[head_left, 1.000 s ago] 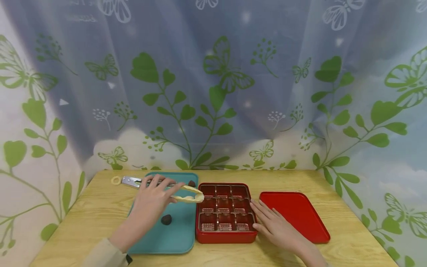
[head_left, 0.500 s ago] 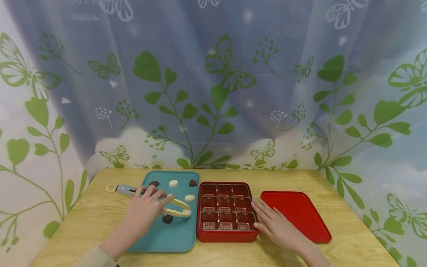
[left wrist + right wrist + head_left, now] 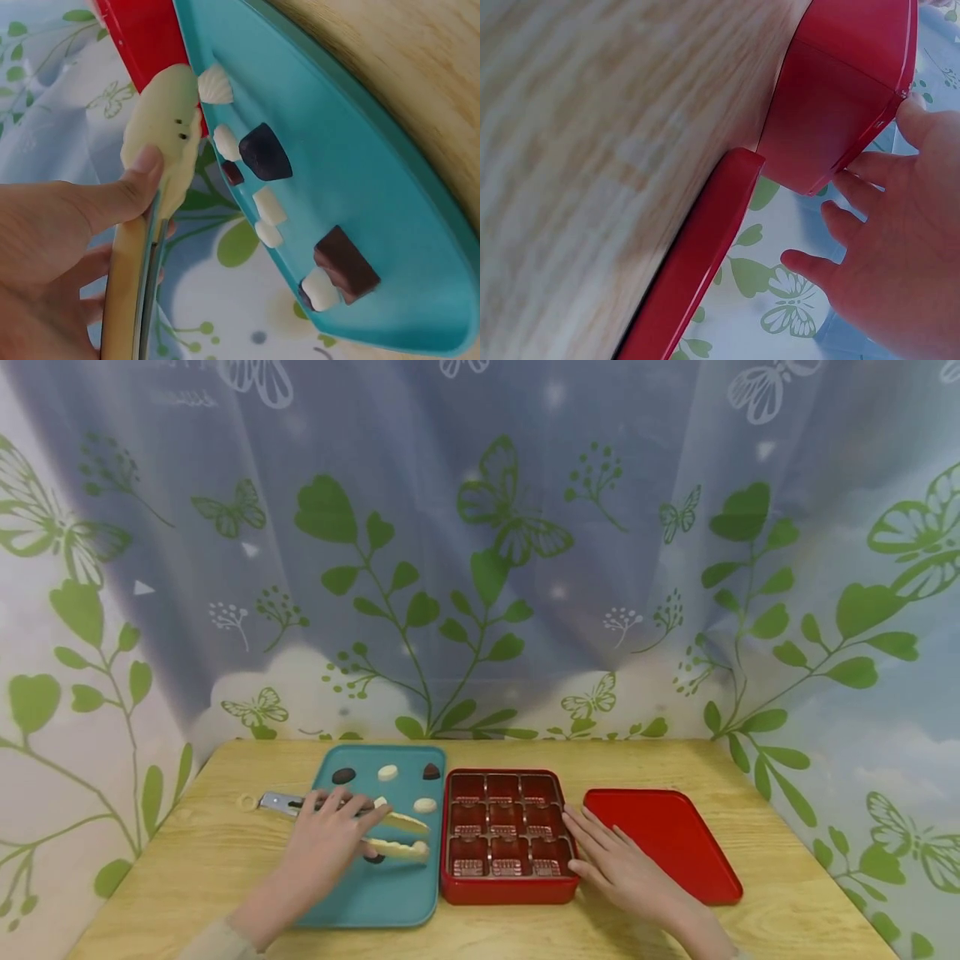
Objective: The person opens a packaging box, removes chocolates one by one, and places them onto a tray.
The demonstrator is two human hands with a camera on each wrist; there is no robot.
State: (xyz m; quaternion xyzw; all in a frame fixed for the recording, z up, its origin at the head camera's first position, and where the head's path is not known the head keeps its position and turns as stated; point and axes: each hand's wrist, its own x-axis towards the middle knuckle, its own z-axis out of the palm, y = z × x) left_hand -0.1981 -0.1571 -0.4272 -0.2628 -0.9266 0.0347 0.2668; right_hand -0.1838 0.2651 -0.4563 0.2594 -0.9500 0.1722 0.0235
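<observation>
My left hand (image 3: pixel 322 837) grips a pair of tongs (image 3: pixel 396 850) with cream-coloured tips, held low over the teal tray (image 3: pixel 367 902). The tips stand apart in the head view. Just beyond the tongs in the left wrist view lies a white shell-shaped chocolate (image 3: pixel 216 84); whether they touch it I cannot tell. A dark chocolate (image 3: pixel 375 859) is partly hidden beneath the tongs. My right hand (image 3: pixel 622 875) touches the right side of a red box (image 3: pixel 510 893) with fairly straight fingers. Inside the box is a clear insert (image 3: pixel 507 822) with several compartments.
Several more pieces lie on the tray, including a black oval (image 3: pixel 343 775), a white oval (image 3: pixel 387 772), a dark wedge (image 3: pixel 431 771) and a brown bar (image 3: pixel 346 264). A red lid (image 3: pixel 663 843) lies right of the box. Behind the wooden table (image 3: pixel 225 827) hangs a patterned curtain (image 3: pixel 420 527).
My left hand has brought the tongs back from the box's left edge, down and left over the tray. In the last half second their tips have spread wider. The right hand stays put.
</observation>
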